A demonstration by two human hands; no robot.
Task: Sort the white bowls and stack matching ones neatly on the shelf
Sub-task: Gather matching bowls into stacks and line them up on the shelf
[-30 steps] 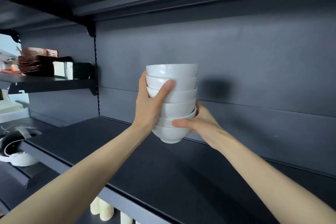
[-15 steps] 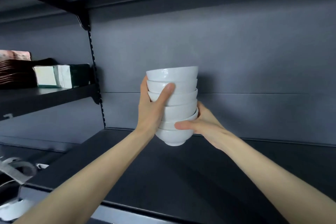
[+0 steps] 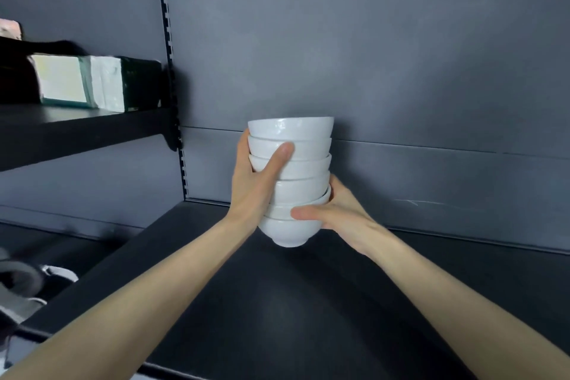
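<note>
You are facing a dark grey shelving unit, its back panel [image 3: 401, 71] plain and its broad dark shelf [image 3: 308, 302] running out under your arms. Over the last second your view has been swinging right, and the stack of white bowls [image 3: 296, 170] has been coming down and in toward the back panel. It is now hanging low over the shelf, near the back. I cannot tell whether its foot is touching yet.

Your left hand [image 3: 249, 191] is wrapping the upper bowls from the left, its fingers [image 3: 282, 154] curling across the front. Your right hand [image 3: 342, 213] is cupping the lower bowls from the right, thumb lying along a rim.

The bowls are nesting evenly and look matched, so the stacking seems done, with only the setting-down left.

To the left, past the slotted upright [image 3: 172, 86], a higher shelf [image 3: 77, 129] is carrying a pale and green box [image 3: 92, 83], well apart from the stack. Some blurred grey and white things [image 3: 27, 287] are lying lower left. Nothing is standing on the shelf beneath the stack.
</note>
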